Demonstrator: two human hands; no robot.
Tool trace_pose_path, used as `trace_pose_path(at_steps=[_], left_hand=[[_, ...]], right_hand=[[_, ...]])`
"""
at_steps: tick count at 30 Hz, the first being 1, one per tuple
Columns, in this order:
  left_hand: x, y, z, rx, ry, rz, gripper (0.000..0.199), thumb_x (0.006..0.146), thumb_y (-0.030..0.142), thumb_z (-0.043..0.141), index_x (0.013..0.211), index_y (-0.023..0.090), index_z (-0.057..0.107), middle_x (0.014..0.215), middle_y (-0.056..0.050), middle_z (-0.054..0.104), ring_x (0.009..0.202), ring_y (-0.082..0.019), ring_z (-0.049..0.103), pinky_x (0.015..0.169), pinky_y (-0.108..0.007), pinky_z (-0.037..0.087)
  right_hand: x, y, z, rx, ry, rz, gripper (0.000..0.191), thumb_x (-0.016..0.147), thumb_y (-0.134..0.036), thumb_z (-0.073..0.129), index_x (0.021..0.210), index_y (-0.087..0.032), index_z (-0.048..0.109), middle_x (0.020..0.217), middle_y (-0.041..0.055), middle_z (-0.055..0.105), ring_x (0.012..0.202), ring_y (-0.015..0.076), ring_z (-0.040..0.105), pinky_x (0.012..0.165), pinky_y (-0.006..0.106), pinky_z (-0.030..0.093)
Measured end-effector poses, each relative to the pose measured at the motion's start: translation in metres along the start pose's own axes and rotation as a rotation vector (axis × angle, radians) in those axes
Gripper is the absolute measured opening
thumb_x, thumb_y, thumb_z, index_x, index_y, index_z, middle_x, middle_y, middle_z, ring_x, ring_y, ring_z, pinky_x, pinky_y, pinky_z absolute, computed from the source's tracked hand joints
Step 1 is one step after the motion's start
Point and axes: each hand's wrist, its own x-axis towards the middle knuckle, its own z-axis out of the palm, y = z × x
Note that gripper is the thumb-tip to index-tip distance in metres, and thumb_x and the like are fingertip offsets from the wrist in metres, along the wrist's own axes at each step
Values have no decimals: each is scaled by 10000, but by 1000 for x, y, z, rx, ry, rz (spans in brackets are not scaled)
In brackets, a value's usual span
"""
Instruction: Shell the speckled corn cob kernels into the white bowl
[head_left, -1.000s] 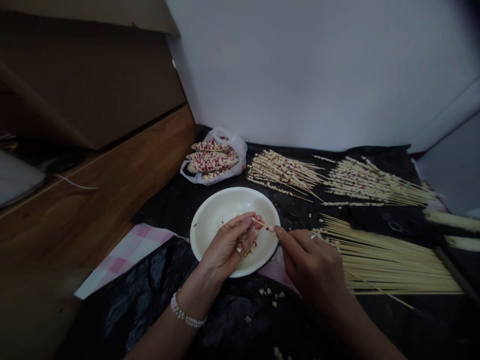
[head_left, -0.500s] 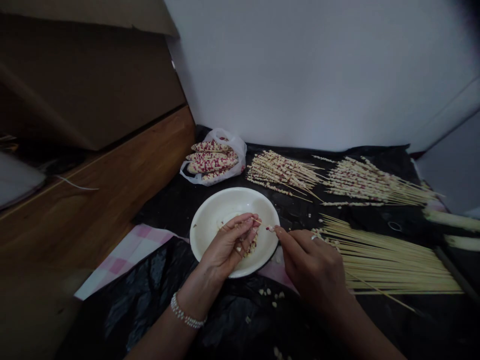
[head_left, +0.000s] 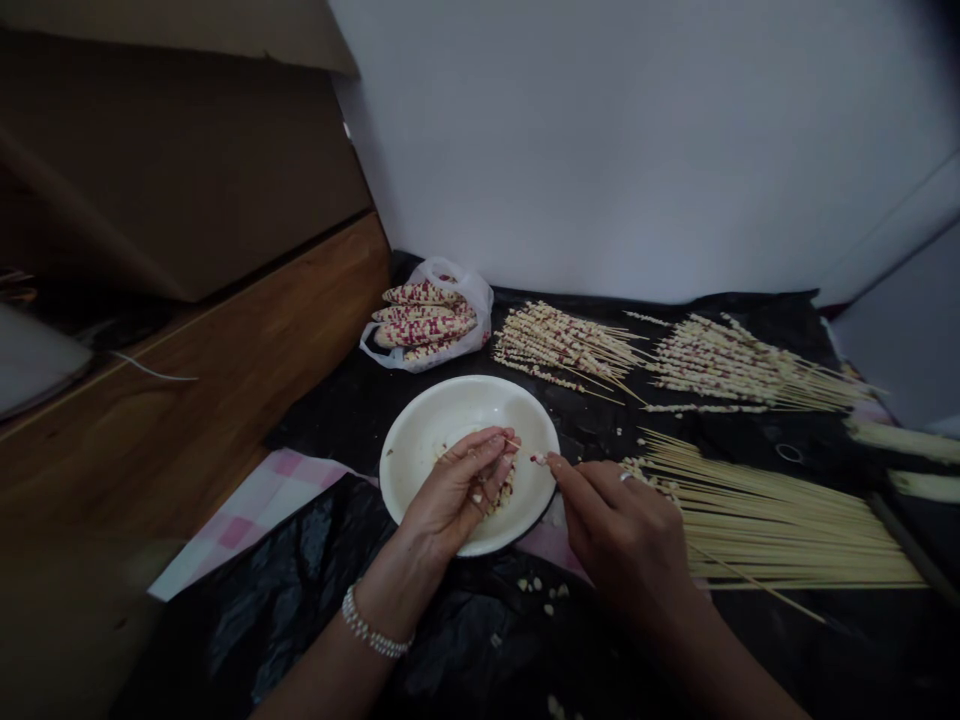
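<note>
My left hand (head_left: 457,490) is closed over the white bowl (head_left: 401,470), its thumb and fingertips pinching a thin skewer (head_left: 513,443). Loose corn kernels (head_left: 504,495) show under and beside its fingers, in the bowl. At the bowl's right rim, my right hand (head_left: 626,525) pinches a few pale and dark-red corn kernels (head_left: 538,459), in line with the skewer's end. Whether these kernels sit on the skewer is too small to tell. Behind the right hand lies a spread of bare bamboo skewers (head_left: 787,520).
A plastic bag of corn cobs (head_left: 427,325) stands behind the bowl. Two piles of kernel-threaded skewers (head_left: 562,345) lie to its right. Stray kernels (head_left: 544,585) dot the black plastic sheet (head_left: 300,600). A cardboard box (head_left: 180,170) rises at left, a white wall (head_left: 600,150) behind.
My right hand has shifted very slightly left, and less of the skewer shows beyond my left fingertips. The left hand has hardly moved.
</note>
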Motion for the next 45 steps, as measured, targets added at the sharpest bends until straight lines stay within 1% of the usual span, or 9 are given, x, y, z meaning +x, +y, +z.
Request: trace_pose_path(at_steps=[3, 8, 12, 20, 30, 38, 40, 43, 45], left_hand=[[0, -1, 1, 4, -1, 8, 154, 816, -42, 672, 804, 89, 752, 821, -67, 775, 698, -90, 731, 655, -129, 593], [2, -5, -1, 0, -31, 36, 140, 789, -29, 711, 791, 107, 748, 803, -58, 774, 692, -97, 735, 662, -137, 606], [2, -5, -1, -8, -37, 26, 167, 842, -25, 664, 893, 102, 759, 818, -72, 778, 693, -102, 740, 645, -141, 607], [1, -2, -2, 23, -43, -27, 187, 919, 1, 585, 931, 68, 759, 810, -85, 770, 693, -109, 742, 640, -153, 611], [5, -2, -6, 11, -120, -102, 192, 915, 7, 592, 876, 77, 767, 822, -87, 774, 719, -114, 743, 682, -163, 610], [-3, -8, -4, 25, -154, -190, 172, 871, -29, 625, 831, 61, 766, 807, -91, 775, 716, -125, 748, 722, -188, 619], [-4, -9, -3, -2, -139, -178, 184, 870, -40, 616, 820, 63, 760, 808, -91, 776, 721, -133, 753, 728, -197, 625], [-3, -2, 1, -58, -82, -151, 169, 882, -19, 614, 855, 72, 754, 846, -102, 782, 737, -157, 765, 708, -218, 641], [-2, 8, 3, -105, -24, -105, 165, 896, -5, 608, 915, 77, 750, 870, -101, 784, 753, -169, 770, 700, -232, 651]], right_hand=[[0, -1, 0, 1, 4, 12, 266, 960, -74, 514, 1099, -128, 734, 728, 20, 693, 613, 141, 559, 591, 293, 360], [-1, -3, 1, -9, -9, 22, 262, 971, -88, 506, 1089, -127, 737, 722, 25, 688, 618, 139, 559, 591, 293, 348], [-1, -3, 1, -13, -2, 23, 271, 949, -62, 523, 1094, -133, 740, 723, 19, 690, 619, 142, 557, 602, 298, 348], [-1, -3, 1, -5, -18, 30, 264, 950, -78, 536, 1112, -131, 737, 733, 24, 694, 606, 156, 542, 586, 319, 330], [-3, -4, 1, 9, -9, 10, 262, 939, -50, 529, 1097, -118, 727, 739, 28, 697, 631, 153, 576, 603, 299, 367], [-3, -10, 1, 4, -13, -6, 267, 965, -70, 498, 1106, -93, 723, 716, 34, 691, 629, 164, 604, 597, 305, 395], [-1, -8, 1, 22, -28, 12, 272, 965, -76, 505, 1138, -103, 713, 806, 47, 725, 679, 166, 635, 622, 301, 417], [2, -1, -1, 18, -64, 72, 277, 978, -162, 543, 1214, -107, 678, 1037, 89, 747, 795, 184, 679, 672, 304, 449], [3, 7, -3, -32, -85, 107, 309, 983, -265, 571, 1239, -120, 664, 1056, 85, 747, 779, 193, 686, 647, 312, 446]])
